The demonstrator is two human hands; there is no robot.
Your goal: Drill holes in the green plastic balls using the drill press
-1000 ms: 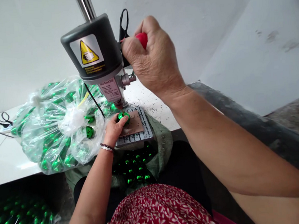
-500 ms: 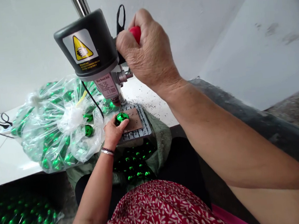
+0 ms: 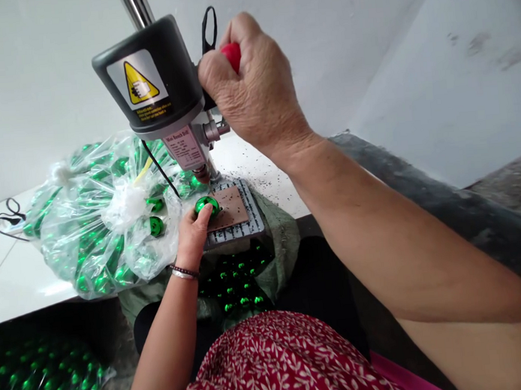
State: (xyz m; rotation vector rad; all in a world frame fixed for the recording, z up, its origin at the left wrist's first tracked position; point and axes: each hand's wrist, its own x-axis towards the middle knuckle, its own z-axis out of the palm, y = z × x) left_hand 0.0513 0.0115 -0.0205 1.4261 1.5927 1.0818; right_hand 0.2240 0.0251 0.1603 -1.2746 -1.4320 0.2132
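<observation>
My left hand (image 3: 194,229) is closed around a shiny green ball (image 3: 207,206), thumb on top, at the left part of the brown board (image 3: 232,206) on the drill's base. Higher up, my right hand (image 3: 258,84) grips the red-knobbed handle (image 3: 231,56) on the side of the bench drill (image 3: 152,77). The drill's chuck (image 3: 202,174) is just above and behind the ball. Another green ball (image 3: 156,226) lies left of my left hand, beside the plastic bag.
Clear plastic bags (image 3: 96,226) full of green balls cover the left of the white table (image 3: 55,283). Dark shavings lie around the drill base (image 3: 256,222). Below the base, an open sack (image 3: 287,247) holds more green balls. Another bag (image 3: 40,380) sits low left. A black cord (image 3: 7,218) trails behind.
My left hand has drawn the green ball slightly left, away from under the chuck, and turned it. My right hand stays on the handle.
</observation>
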